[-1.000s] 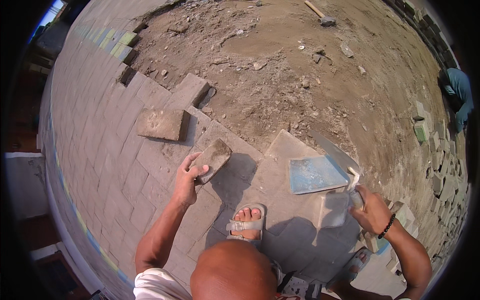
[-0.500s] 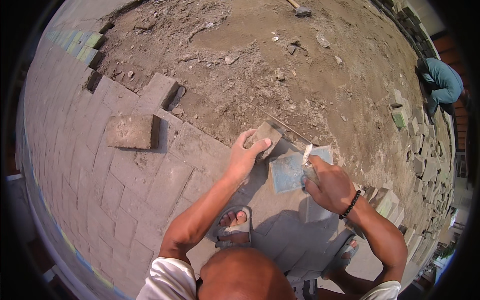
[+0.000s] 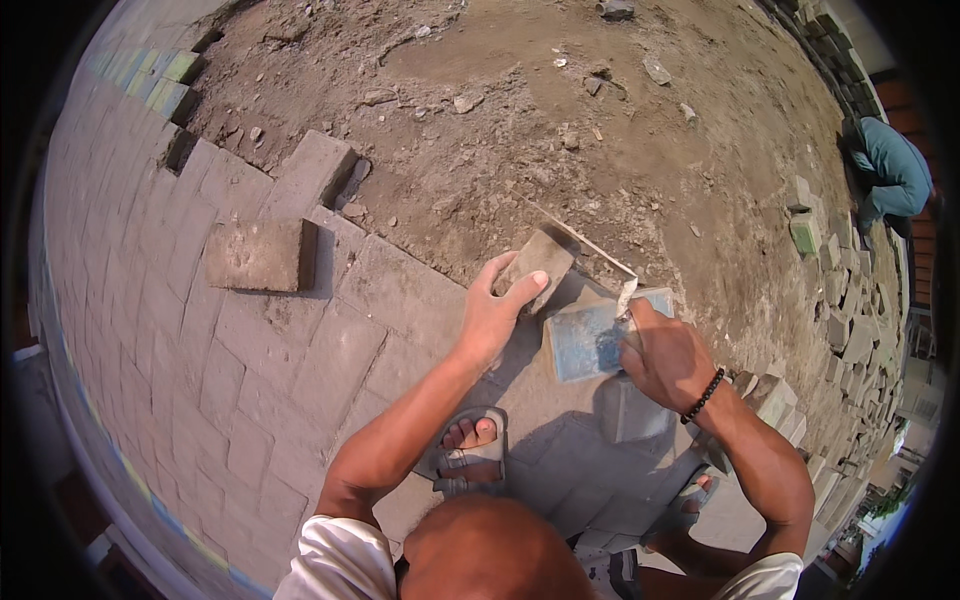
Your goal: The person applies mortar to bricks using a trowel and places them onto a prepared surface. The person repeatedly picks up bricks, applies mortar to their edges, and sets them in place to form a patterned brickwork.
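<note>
My left hand [image 3: 490,315] is closed on a grey-brown paving brick [image 3: 541,262], held tilted above the edge of the laid paving. In my right hand [image 3: 672,360] is a trowel [image 3: 590,240], its long thin blade seen edge-on and slanting up and left past the brick's far end. A whitish neck joins the blade to the handle, which my fingers mostly hide. Under my right hand lies a paver with a worn blue face [image 3: 578,345]. Close by, nearer my feet, sits a grey block [image 3: 632,412].
Laid pavers [image 3: 230,370] cover the left, ending in a stepped edge against bare, stony soil [image 3: 480,150]. One loose brick [image 3: 258,255] rests on them. Piled pavers [image 3: 855,335] line the right, where a co-worker in teal [image 3: 890,165] bends down. A hammer head [image 3: 616,10] lies at the far edge.
The trowel's blade has tipped slightly, and its neck and my right hand have shifted a little right. The brick in my left hand has moved slightly farther away and right.
</note>
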`<state>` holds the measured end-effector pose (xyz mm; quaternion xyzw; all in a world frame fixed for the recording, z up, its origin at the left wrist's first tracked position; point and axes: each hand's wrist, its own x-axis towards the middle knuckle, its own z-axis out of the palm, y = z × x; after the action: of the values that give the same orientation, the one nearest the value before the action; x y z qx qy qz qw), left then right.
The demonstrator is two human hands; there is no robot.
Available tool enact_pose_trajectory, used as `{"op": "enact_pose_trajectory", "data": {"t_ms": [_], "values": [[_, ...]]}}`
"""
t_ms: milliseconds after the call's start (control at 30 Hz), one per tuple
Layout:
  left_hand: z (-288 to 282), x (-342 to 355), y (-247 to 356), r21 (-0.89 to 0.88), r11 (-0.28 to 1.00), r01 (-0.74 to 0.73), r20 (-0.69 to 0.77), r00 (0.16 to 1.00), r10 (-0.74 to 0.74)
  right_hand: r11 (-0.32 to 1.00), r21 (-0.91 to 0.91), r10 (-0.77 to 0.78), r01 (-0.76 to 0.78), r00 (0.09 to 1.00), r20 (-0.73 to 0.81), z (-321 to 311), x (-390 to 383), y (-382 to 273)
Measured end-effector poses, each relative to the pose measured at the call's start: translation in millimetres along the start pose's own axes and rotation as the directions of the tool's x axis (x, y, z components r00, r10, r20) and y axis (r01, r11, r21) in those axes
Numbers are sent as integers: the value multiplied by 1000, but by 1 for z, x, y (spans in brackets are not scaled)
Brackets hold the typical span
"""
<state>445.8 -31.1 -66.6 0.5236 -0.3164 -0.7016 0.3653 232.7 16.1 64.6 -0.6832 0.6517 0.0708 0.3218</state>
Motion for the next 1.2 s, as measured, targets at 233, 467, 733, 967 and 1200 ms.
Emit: {"op": "enact_pose_trajectory", "data": {"t_ms": [233,467,733,967,1200], "values": [[8,-14,-3,504,824,-257,-16,952,307,995,-95,-48,43,997,-57,20,13,9],[11,-17,-19,484,809,-334,-48,913,406,987,-155,35,-35,999,1,14,20,21],[7,-13,-18,413,854,-315,-44,930,364,990,-65,-128,124,991,-49,22,-30,-25],[12,-10,-8,471,829,-303,-38,931,362,982,-184,41,-34,999,34,18,9,24],[4,-3,-15,406,876,-261,-34,953,300,994,-53,-98,97,995,-14,4,-16,-17]]}}
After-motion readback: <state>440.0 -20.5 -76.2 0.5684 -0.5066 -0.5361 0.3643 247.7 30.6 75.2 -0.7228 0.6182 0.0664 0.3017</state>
